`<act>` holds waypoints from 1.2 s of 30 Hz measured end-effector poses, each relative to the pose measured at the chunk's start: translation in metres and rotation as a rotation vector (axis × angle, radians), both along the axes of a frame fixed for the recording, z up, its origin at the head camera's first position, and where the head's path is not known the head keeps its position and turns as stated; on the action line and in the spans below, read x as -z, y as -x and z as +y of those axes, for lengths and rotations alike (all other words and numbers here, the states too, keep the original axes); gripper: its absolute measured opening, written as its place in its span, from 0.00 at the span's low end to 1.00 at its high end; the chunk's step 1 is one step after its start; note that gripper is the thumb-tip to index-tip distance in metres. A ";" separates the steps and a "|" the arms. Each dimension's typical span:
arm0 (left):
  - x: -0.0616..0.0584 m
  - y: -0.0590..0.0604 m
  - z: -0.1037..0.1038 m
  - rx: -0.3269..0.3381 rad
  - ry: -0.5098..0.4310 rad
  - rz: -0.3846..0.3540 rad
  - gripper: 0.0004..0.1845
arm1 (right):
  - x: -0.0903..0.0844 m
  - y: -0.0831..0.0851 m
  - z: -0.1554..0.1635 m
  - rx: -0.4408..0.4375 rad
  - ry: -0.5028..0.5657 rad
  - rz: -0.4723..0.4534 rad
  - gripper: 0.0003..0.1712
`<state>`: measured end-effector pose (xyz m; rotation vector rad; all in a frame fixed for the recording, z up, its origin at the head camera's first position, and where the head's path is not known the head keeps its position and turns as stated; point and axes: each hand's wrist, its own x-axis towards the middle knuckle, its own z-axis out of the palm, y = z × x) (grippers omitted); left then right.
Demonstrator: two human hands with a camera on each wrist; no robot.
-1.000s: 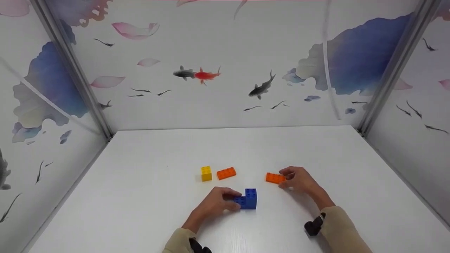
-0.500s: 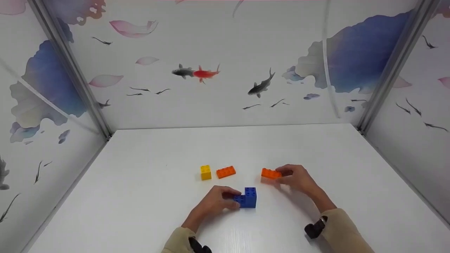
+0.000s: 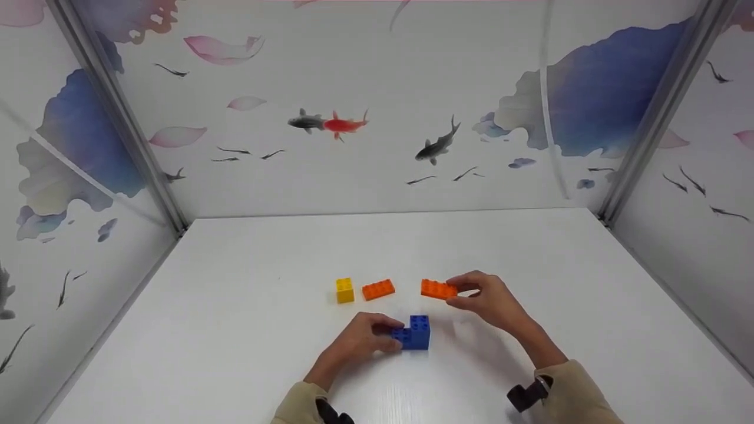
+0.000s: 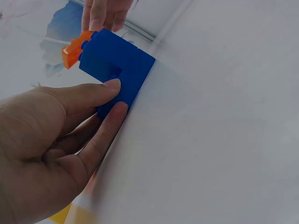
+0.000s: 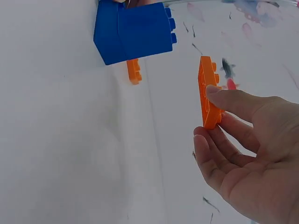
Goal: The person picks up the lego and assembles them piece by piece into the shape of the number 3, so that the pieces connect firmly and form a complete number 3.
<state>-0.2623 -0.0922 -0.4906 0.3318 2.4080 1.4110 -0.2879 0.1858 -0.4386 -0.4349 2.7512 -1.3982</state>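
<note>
My left hand pinches the low left end of a step-shaped stack of blue toy building bricks on the white table. In the left wrist view, thumb and fingers grip the blue bricks near their base. My right hand holds a flat orange brick by its right end, raised above the table behind and right of the blue stack. The right wrist view shows this orange brick between thumb and fingers, studs and hollow underside both visible.
A second flat orange brick lies on the table behind the left hand. Left of it stands a yellow brick. Walls printed with fish and petals enclose the table at the back and both sides.
My right hand has lifted the orange brick off the table and carried it left towards the blue stack. The left hand and the blue bricks have stayed in place.
</note>
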 end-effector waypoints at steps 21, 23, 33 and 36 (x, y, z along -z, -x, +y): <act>-0.001 0.000 0.000 0.013 0.013 0.016 0.18 | -0.009 -0.027 -0.027 -0.189 -0.021 0.027 0.17; -0.001 0.000 0.000 0.009 0.018 0.015 0.18 | -0.007 -0.027 -0.028 -0.201 -0.015 0.022 0.17; -0.001 -0.001 -0.001 0.015 0.007 0.064 0.19 | 0.003 -0.026 -0.030 -0.243 -0.005 0.017 0.16; 0.000 -0.001 -0.002 0.019 -0.010 0.079 0.19 | 0.005 -0.025 -0.032 -0.248 -0.014 0.020 0.16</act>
